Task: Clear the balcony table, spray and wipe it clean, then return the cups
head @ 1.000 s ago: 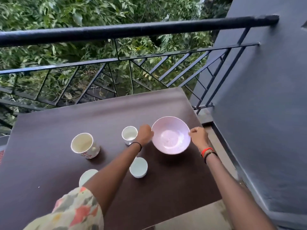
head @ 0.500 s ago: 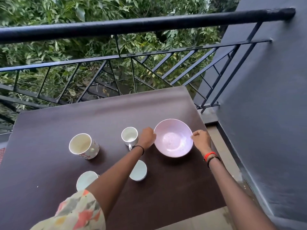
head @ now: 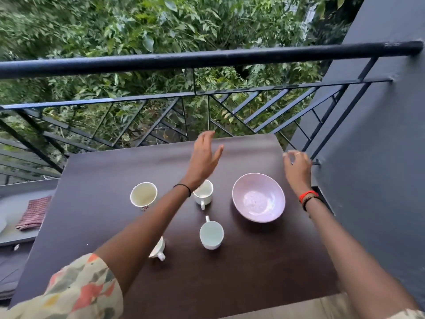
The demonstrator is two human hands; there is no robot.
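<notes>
Four cups and one bowl stand on the dark brown rectangular tabletop [head: 103, 226], and in the head view we see both of our hands held above it, gripping nothing.

Our left hand [head: 204, 157] is spread wide with straight fingers, raised over the far half of the table. Our right hand [head: 296, 168] hangs near the far right corner with loosely curled fingers closed on nothing. Between and below the two hands sits the round pale pink bowl [head: 258, 198], upright on the right side of the table and apart from both.

Our left wrist, with its thin black band [head: 183, 188], crosses over the rim of a small white handled mug [head: 204, 195], which stands just left of the bowl. Further left is a taller white cup with a printed base [head: 143, 195]. Nearer to us stands a pale bluish-white handled cup [head: 211, 234]. Our left forearm covers most of a fourth white cup [head: 159, 248], so only its side and handle show.

On our right wrist we see a red band and a dark beaded one [head: 309, 196]. A floral sleeve [head: 80, 288] fills the lower left corner.

A black metal railing [head: 207, 58] runs beyond the table, with green foliage [head: 161, 26] behind it. A dark grey wall [head: 379, 157] closes the right side. A red checked cloth [head: 34, 212] lies on a ledge to the left.
</notes>
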